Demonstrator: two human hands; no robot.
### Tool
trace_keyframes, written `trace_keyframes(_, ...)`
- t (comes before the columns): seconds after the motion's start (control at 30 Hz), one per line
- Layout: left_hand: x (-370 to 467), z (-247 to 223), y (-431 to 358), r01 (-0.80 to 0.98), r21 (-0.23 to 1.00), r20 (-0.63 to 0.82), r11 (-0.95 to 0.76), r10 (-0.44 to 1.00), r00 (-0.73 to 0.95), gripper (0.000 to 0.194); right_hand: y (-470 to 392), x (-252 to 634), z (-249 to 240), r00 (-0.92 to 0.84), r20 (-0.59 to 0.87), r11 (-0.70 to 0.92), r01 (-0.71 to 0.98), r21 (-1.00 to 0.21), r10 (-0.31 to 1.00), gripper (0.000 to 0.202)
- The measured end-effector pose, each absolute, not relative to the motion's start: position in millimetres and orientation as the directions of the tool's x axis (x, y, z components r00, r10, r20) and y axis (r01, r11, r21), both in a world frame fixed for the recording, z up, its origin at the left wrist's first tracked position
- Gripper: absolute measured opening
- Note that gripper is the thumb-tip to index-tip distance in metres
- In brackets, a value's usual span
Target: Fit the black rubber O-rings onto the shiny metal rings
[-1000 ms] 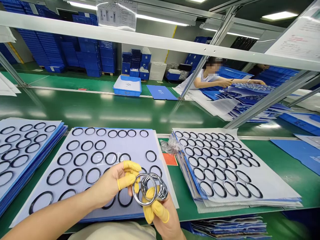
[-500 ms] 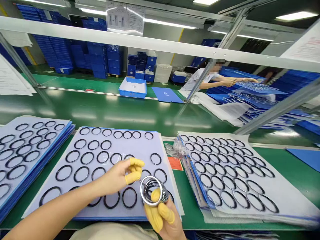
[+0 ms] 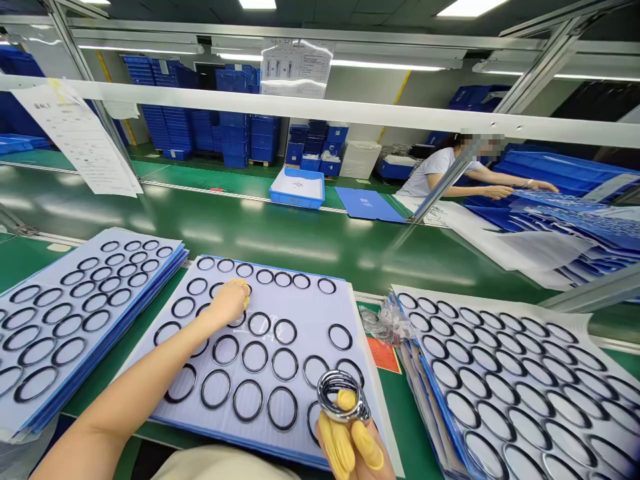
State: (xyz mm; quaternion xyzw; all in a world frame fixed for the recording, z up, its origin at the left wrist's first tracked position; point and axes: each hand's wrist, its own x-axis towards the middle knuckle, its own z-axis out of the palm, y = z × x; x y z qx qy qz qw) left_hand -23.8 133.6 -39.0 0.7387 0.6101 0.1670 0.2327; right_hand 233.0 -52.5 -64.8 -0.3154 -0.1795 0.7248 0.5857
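Note:
My left hand [image 3: 231, 301], in yellow finger covers, reaches over the middle sheet [image 3: 320, 303]. Its fingers are curled down on a black-edged ring in the second row, and part of that ring shows beside them. My right hand [image 3: 350, 440], also in yellow finger covers, holds a bunch of shiny metal rings [image 3: 340, 393] above the sheet's lower right corner. One covered finger pokes through these rings. Other rings, such as this one [image 3: 255, 357], lie flat in rows on the sheet around both hands.
Stacked sheets of rings stand to the left [image 3: 100, 287] and right [image 3: 510, 360]. Crumpled clear plastic [image 3: 387, 321] and an orange card [image 3: 384, 355] lie between stacks. A blue tray [image 3: 297, 189] sits across the green table. Beyond the metal frame, a person [image 3: 440, 167] handles blue sheets.
My left hand has moved from beside the right hand to the second row of rings, up and to the left. My right hand still holds its rings. The view has turned left.

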Motion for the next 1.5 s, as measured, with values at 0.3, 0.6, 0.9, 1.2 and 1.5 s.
trace_keyframes(0.3, 20, 18, 58, 0.122, 0.992, -0.076, 0.017, 0.864, 0.498, 0.044, -41, 222, -64, -0.136, -0.048, -0.132, -0.726, -0.674, 0.990, 0.023)
trace_keyframes(0.6, 41, 28, 32, -0.147, 0.906, -0.216, 0.398, 0.731, 0.647, 0.049, -43, 213, -72, -0.210, 0.047, -0.122, -0.720, -0.683, 0.977, 0.026)
trace_keyframes(0.9, 43, 25, 28, -0.217, 0.836, -0.243, 0.504, 0.696, 0.676, 0.043, -42, 208, -65, -0.301, 0.068, -0.155, -0.655, -0.740, 0.951, 0.041)
trace_keyframes(1.2, 46, 17, 28, -0.094, 0.909, -0.247, 0.406, 0.707, 0.663, 0.048, -44, 203, -51, -0.297, 0.033, -0.164, -0.614, -0.772, 0.954, 0.041)
trace_keyframes(1.5, 29, 3, 45, 0.326, 0.944, -0.136, -0.051, 0.839, 0.527, 0.015, -53, 212, -53, -0.204, -0.155, -0.252, -0.642, -0.725, 0.967, 0.030)
